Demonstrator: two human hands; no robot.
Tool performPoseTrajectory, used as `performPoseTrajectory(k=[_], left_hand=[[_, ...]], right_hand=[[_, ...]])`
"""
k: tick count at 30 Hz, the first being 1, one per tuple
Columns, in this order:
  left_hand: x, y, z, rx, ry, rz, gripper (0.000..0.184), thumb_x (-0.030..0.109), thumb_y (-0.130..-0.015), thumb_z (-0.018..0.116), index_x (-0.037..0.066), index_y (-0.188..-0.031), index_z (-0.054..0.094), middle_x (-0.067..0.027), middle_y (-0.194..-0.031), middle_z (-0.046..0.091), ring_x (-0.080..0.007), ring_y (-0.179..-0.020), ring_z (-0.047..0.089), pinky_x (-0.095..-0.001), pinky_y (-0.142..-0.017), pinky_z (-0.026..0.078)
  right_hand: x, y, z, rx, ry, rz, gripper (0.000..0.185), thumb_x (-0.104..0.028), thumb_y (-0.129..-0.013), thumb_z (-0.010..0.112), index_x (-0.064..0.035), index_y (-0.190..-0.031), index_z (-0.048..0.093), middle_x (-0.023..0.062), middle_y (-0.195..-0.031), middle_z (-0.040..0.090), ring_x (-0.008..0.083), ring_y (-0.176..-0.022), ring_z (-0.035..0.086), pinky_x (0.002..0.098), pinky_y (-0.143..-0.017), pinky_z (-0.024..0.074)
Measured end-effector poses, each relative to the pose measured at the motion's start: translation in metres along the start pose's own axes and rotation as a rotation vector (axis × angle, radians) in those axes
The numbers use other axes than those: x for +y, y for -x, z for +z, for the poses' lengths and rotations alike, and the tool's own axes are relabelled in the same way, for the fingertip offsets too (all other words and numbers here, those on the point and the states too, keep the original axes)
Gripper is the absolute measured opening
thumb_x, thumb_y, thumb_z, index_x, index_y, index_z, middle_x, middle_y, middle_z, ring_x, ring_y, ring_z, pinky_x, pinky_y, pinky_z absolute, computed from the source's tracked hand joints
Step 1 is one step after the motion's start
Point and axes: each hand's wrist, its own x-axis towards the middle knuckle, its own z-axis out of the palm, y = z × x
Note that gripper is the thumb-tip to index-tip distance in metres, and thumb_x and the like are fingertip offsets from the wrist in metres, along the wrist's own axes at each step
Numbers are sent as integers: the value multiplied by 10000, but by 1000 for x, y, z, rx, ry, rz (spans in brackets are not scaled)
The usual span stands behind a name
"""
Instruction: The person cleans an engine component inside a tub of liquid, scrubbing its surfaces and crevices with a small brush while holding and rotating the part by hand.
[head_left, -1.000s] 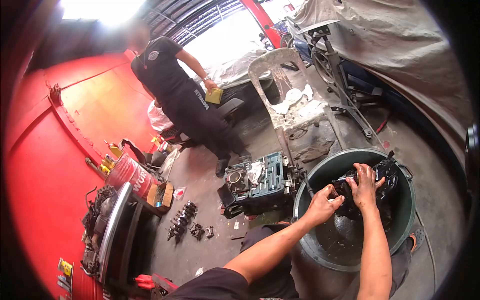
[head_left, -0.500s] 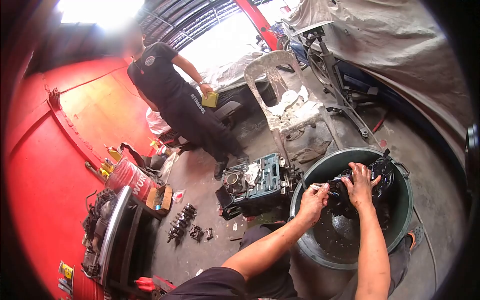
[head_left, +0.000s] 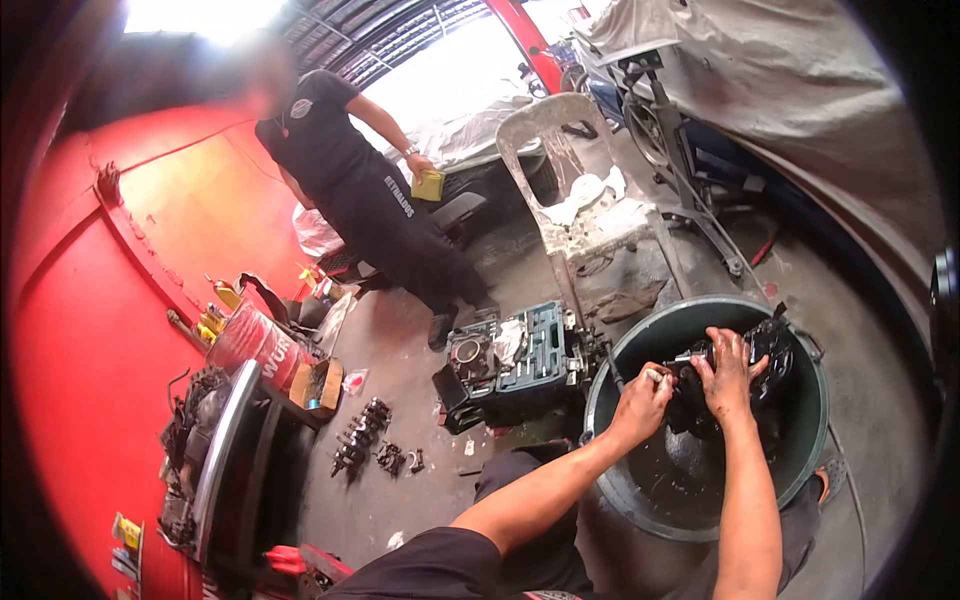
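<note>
A round dark-green tub (head_left: 592,440) with murky liquid at its bottom stands in front of me. Inside its far side is a black, wet-looking engine part (head_left: 785,362); much of it is hidden by my hands. My left hand (head_left: 642,405) is closed around a thin tool with a pale end, its tip against the part's left side. I cannot make out the tool's kind. Spread over the top of the part, the fingers of my right hand (head_left: 728,378) grip it, smudged with dark grime.
Left of the tub stands an open teal socket-set case (head_left: 540,350) with a metal part on it. A crankshaft (head_left: 360,435) and small parts lie on the floor. A stained plastic chair (head_left: 600,225) is behind the tub. A person (head_left: 350,180) stands holding a yellow object (head_left: 428,185).
My left hand has shifted slightly right and up, closer to the engine part, and the tool shows less. My right hand stays on the part. The view has tilted a little.
</note>
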Motion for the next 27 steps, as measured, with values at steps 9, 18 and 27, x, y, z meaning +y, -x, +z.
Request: performPoseTrajectory(k=[9,18,27], left_hand=[[9,20,9,-24,23,72,216,195,-1002,590,9,-1110,613,-183,-813,660,-311,-764,678,-398,-687,504],[12,23,-1,-56,52,-45,174,170,-1000,608,20,-1079,643,-104,-879,717,-160,-801,678,-325,-738,532],[-12,15,-12,-86,278,-159,152,139,-952,651,36,-1059,683,-102,-1004,749,-179,-925,703,-332,-821,535]], right_hand=[[6,0,5,-5,-9,-31,511,-317,-894,713,-232,-1362,528,42,-1372,514,308,-1334,441,771,-1092,77],[17,-1,15,80,32,-101,525,-292,-876,738,-248,-1350,516,-3,-1359,522,263,-1306,478,800,-1051,146],[15,-3,5,-41,43,-31,536,-393,-897,703,-245,-1379,521,28,-1400,508,274,-1360,433,805,-1064,97]])
